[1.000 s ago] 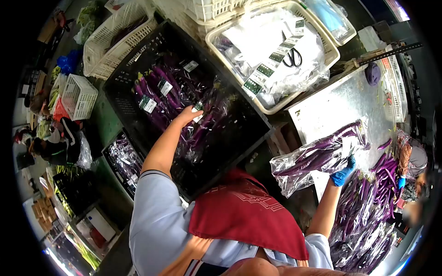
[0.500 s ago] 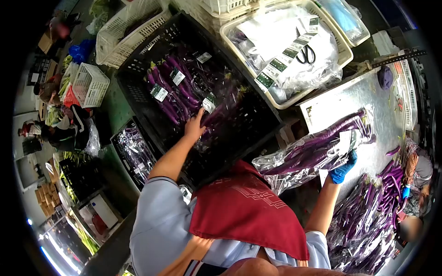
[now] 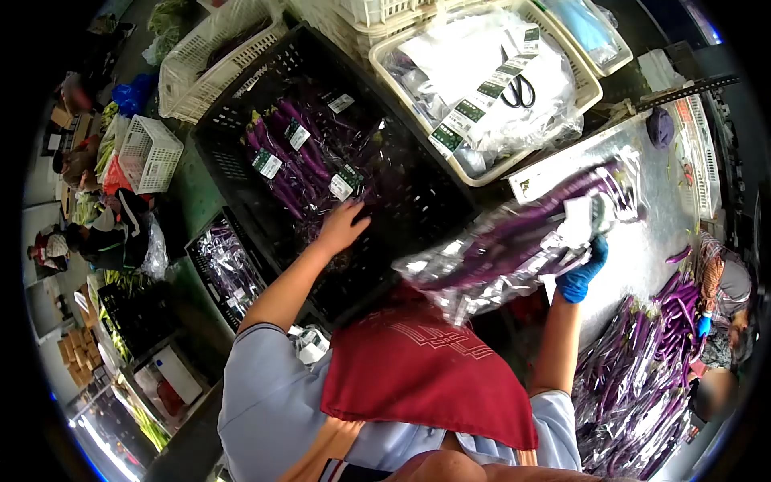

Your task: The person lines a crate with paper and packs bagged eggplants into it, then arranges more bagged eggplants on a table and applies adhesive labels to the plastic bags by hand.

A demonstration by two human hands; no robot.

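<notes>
My left hand [image 3: 340, 230] is bare, with its fingers apart, at the near side of a big black crate [image 3: 233, 165]. Just beyond the fingertips lie clear bags of long purple eggplants [image 3: 301, 161] with green-and-white labels; whether the fingers touch one is hard to tell. My right hand [image 3: 584, 275], in a blue glove, grips a labelled bag of eggplants [image 3: 514, 237] near one end. That bag is tilted and smeared by motion. Its far left end reaches over the crate's near right corner.
A cream tray [image 3: 590, 95] holds plastic bags, a strip of labels [image 3: 490, 88] and black-handled scissors [image 3: 519, 91]. On the metal table [image 3: 618, 269] is a heap of eggplants and bagged ones [image 3: 634, 369]. A co-worker's blue-gloved hand [image 3: 704, 325] is at the right.
The held bag has swung left toward the crate, along with my right hand. My left hand has drawn back slightly from the label it was near, and its fingers have spread. The view shifted a little.
</notes>
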